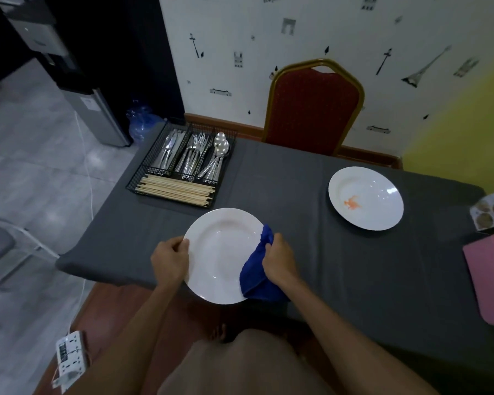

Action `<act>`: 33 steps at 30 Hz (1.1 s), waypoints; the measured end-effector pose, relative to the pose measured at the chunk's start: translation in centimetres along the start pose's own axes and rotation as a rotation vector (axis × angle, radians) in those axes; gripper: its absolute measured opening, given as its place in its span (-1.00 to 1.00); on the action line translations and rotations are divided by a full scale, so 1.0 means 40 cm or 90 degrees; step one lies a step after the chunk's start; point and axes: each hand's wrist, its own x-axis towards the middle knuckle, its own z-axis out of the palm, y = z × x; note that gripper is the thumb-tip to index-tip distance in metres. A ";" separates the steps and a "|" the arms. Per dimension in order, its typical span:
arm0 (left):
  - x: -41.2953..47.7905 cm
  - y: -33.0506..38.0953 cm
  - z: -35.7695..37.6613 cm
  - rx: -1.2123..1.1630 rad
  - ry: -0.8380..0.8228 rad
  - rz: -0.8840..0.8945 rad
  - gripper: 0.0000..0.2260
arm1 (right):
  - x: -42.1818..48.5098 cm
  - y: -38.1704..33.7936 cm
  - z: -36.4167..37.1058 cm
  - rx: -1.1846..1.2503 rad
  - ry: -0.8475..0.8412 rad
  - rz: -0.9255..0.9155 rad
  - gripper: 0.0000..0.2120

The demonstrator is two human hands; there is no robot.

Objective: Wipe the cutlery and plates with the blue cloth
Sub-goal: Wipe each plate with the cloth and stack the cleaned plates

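A white plate (221, 252) is lifted over the near edge of the grey-clothed table (354, 266). My left hand (170, 259) grips its left rim. My right hand (278, 259) holds the blue cloth (257, 276) against the plate's right rim, the cloth draped over that edge. A second white plate (365, 198) with an orange smear lies on the table to the right. A black wire tray (154, 155) at the table's far left holds knives, forks, spoons (220, 155) and chopsticks (177, 191).
A red chair (314, 106) stands behind the table against the wall. A pink box (488, 275) and a patterned packet (491, 209) sit at the right edge. A power strip (70, 357) lies on the floor at lower left, and a grey chair (0, 252) stands left.
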 end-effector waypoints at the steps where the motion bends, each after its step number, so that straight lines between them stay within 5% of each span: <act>1: 0.001 -0.004 0.002 -0.001 0.001 -0.001 -0.82 | 0.002 0.002 0.002 -0.022 -0.001 -0.001 -0.83; 11: 0.023 -0.035 -0.002 -0.012 0.005 0.022 -0.83 | 0.004 -0.004 0.015 -0.128 0.050 -0.005 -0.77; 21: 0.041 -0.041 -0.014 0.053 -0.067 0.084 -0.79 | -0.001 0.011 -0.036 0.012 0.169 0.004 -0.81; 25: 0.007 0.040 0.006 0.089 -0.027 0.141 -0.77 | -0.001 0.029 -0.074 0.057 0.192 -0.013 -0.83; 33: -0.107 0.232 0.185 0.050 -0.153 0.280 -0.81 | 0.003 0.130 -0.157 0.102 0.161 -0.013 -0.83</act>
